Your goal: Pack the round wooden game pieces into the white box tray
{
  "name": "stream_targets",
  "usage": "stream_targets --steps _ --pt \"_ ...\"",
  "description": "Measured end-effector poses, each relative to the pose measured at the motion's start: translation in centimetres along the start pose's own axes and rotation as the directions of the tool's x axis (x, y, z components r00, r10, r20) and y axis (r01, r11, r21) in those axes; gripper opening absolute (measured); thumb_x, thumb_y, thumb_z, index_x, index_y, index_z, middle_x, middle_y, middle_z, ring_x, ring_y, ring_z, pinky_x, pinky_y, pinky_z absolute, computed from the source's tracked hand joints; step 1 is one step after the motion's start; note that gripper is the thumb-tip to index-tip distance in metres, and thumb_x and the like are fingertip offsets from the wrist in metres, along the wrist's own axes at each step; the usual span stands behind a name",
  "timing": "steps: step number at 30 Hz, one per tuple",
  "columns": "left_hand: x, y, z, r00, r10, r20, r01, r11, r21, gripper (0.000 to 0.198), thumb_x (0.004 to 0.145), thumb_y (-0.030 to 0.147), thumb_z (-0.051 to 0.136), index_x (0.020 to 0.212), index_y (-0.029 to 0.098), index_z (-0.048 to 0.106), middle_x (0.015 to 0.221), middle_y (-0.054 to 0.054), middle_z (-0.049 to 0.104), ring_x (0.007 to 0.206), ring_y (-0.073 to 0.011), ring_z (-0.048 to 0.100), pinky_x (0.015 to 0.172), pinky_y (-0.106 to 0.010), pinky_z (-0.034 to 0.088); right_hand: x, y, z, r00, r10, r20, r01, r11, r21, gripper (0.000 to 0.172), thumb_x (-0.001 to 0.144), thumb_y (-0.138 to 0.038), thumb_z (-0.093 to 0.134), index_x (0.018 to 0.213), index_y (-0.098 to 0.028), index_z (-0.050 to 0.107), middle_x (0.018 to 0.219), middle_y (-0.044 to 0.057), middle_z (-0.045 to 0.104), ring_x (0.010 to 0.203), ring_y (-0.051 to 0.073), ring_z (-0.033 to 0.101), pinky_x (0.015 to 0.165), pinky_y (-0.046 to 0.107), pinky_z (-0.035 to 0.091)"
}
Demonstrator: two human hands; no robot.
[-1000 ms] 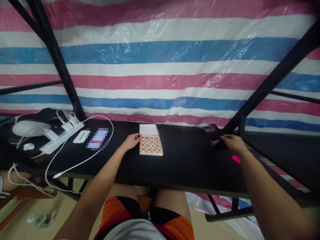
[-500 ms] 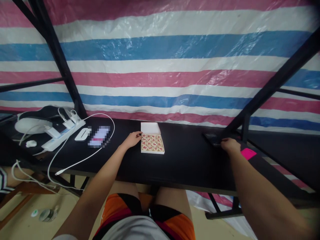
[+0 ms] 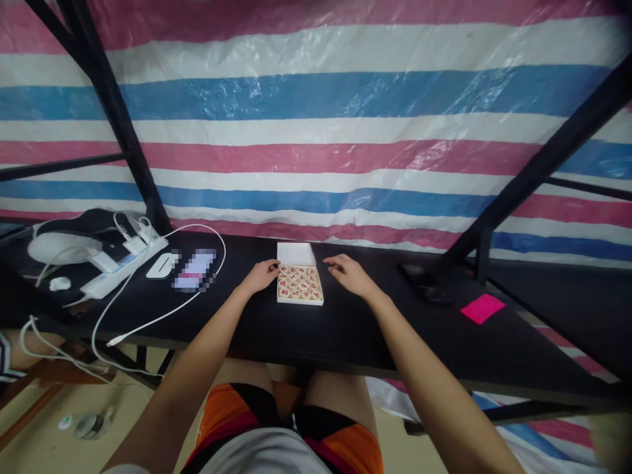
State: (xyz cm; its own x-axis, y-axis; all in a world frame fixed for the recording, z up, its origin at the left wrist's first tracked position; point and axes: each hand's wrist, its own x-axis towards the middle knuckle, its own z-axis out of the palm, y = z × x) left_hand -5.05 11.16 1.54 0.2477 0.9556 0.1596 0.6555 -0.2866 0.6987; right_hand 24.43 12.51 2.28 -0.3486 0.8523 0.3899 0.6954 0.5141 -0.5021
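Note:
A white box of Chinese chess pieces (image 3: 300,283) sits on the black table, its lid (image 3: 295,253) tipped back on the far side. Several round, pale pieces with red characters lie in rows inside. My left hand (image 3: 261,274) has its fingers bent and closed at the box's left edge, near the lid fold. To the right of the box hovers my right hand (image 3: 347,272), its fingers apart and holding nothing; a small gap separates them from the box.
A dark phone-like object (image 3: 424,282) and a pink sheet (image 3: 482,308) lie on the right. On the left are a white power strip (image 3: 126,266) with cables, a white case (image 3: 162,265) and a blurred-out phone (image 3: 195,270). Black metal posts (image 3: 543,168) frame the table.
My right hand has left the dark object at the right and come over beside the box, its fingers now apart. My left hand and the box have barely moved.

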Motion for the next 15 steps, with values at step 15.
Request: stream_targets --steps 15 --pt "0.0 -0.4 0.2 1.000 0.017 -0.017 -0.017 1.000 0.013 0.036 0.085 0.030 0.051 0.115 0.015 0.062 0.088 -0.005 0.070 0.078 -0.0163 0.063 0.076 -0.026 0.046 -0.4 -1.8 4.9 0.996 0.031 -0.084 -0.015 0.982 0.186 0.021 0.083 -0.031 0.054 0.095 -0.022 0.069 0.104 0.007 0.059 0.094 0.019 0.058 0.078 0.032 0.047"
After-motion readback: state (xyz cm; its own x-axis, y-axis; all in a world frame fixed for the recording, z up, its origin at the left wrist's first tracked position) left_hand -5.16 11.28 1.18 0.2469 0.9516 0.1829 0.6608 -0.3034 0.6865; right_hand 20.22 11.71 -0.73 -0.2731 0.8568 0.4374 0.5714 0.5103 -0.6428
